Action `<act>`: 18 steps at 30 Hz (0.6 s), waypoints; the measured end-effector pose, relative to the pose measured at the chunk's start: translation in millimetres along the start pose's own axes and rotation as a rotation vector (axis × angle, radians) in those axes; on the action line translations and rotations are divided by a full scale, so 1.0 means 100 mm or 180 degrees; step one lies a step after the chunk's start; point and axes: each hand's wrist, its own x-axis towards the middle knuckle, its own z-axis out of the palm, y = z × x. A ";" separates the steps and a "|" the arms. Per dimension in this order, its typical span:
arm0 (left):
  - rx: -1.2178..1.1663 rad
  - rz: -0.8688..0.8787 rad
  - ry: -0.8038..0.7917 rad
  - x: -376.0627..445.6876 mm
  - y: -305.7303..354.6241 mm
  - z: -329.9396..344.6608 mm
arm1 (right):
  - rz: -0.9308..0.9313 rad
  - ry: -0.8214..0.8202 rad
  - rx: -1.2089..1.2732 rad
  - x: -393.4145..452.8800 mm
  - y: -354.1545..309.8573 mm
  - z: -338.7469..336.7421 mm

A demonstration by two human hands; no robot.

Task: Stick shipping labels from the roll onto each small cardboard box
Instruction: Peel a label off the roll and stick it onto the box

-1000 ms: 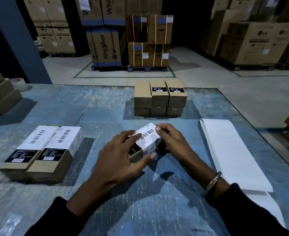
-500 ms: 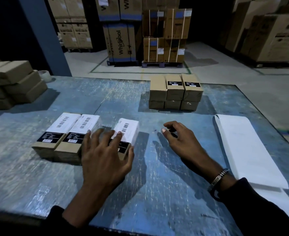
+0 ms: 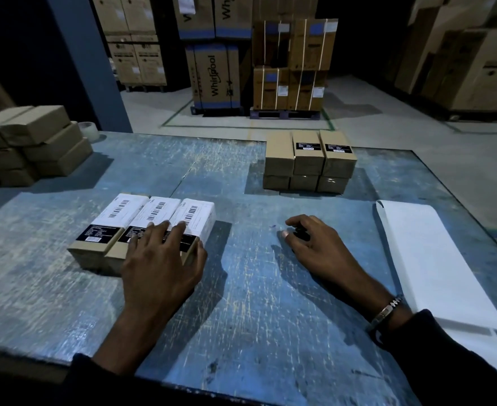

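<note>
Head view; down, close over table (image 3: 256,303); edges blurred.

A worn blue table (image 3: 65,303) with a scratched, pale-streaked top fills the foreground. Just past the table's far left corner sits a roll of clear tape (image 3: 88,129), beside a blue pillar (image 3: 88,63). Beyond the table's far edge, on the concrete floor (image 3: 417,148), stand tall Whirlpool cartons (image 3: 216,76) and a strapped stack of cartons on a pallet (image 3: 292,64). More large cartons (image 3: 473,57) stand beyond the table's far right corner.
</note>
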 end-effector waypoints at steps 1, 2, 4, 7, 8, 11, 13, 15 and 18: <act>0.0002 0.0005 0.0018 0.00 0.01 0.00 | -0.0004 0.0003 -0.0013 0.00 0.01 0.00; 0.0013 0.0004 0.0048 -0.01 0.01 0.00 | -0.0009 -0.0002 -0.0030 0.00 0.01 0.00; 0.0040 -0.0004 0.0106 -0.02 0.03 -0.01 | -0.0030 -0.0025 -0.0046 0.01 0.02 0.00; 0.0058 -0.0024 0.0115 -0.01 0.04 0.01 | -0.0052 -0.0042 -0.0027 0.00 0.02 0.00; 0.0054 -0.0025 0.0080 -0.02 0.04 0.01 | -0.0047 -0.0039 -0.0015 0.00 0.03 0.00; -0.0015 -0.0082 -0.0119 -0.01 0.03 -0.02 | -0.0069 -0.0031 0.0021 0.00 0.01 -0.02; -0.0131 -0.0190 -0.0236 0.04 0.07 -0.09 | -0.0064 0.0043 0.0047 0.01 -0.01 -0.05; -0.0127 -0.0092 -0.0212 0.13 0.13 -0.16 | -0.0052 0.0229 0.0037 0.04 -0.02 -0.09; -0.0369 0.0299 -0.0152 0.37 0.41 -0.24 | -0.0042 0.0528 -0.0178 0.10 0.01 -0.24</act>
